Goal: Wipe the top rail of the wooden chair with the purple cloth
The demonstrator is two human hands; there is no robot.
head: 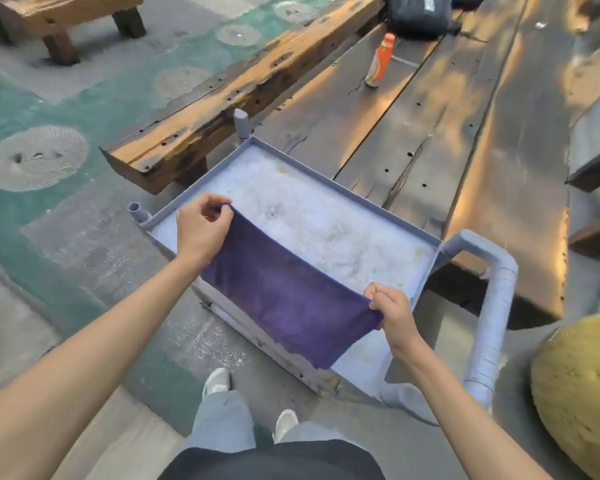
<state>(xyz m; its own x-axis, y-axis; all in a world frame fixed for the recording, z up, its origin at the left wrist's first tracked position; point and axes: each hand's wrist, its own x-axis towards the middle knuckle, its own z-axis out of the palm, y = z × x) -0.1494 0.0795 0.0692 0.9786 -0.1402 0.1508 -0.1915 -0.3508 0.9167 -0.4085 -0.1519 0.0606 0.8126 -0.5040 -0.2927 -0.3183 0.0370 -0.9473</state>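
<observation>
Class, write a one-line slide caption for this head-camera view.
Left hand and right hand stretch a purple cloth over a grey cart.

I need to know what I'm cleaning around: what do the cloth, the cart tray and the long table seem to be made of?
Purple cloth: soft, matte, likely microfibre; it drapes. Cart tray: probably grey-painted metal, stained. Table: weathered dark wood planks, cracked.

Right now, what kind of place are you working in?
Probably an outdoor seating area: weathered wooden benches and a plank table on painted concrete ground, in low sunlight. A grey cart stands beside the table.
</observation>
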